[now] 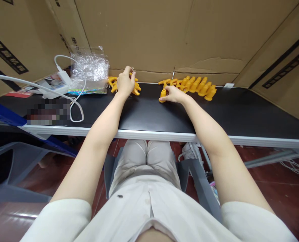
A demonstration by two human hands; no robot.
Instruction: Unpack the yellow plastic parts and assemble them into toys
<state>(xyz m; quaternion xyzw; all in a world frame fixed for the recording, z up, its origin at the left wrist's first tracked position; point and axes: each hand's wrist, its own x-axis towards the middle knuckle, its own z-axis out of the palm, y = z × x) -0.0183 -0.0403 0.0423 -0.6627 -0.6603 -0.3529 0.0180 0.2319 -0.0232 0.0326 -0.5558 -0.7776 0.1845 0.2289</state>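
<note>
My right hand grips a small yellow bottle-shaped plastic piece that stands upright on the black tabletop, its thumb and fingers around the side. Over a pile of yellow branching plastic parts is my left hand. Its fingers are closed together, and a tiny shiny bit shows by the fingertips, too small to name. Thin metallic coils, like small springs, lie among those parts. Behind my right hand are more yellow branching parts. To its right, several yellow bottle-shaped pieces stand close together.
A crinkled clear plastic bag lies at the back left, near a white charger with its cable. Cardboard walls enclose the black table at the back and sides. A pale strip runs along the front edge.
</note>
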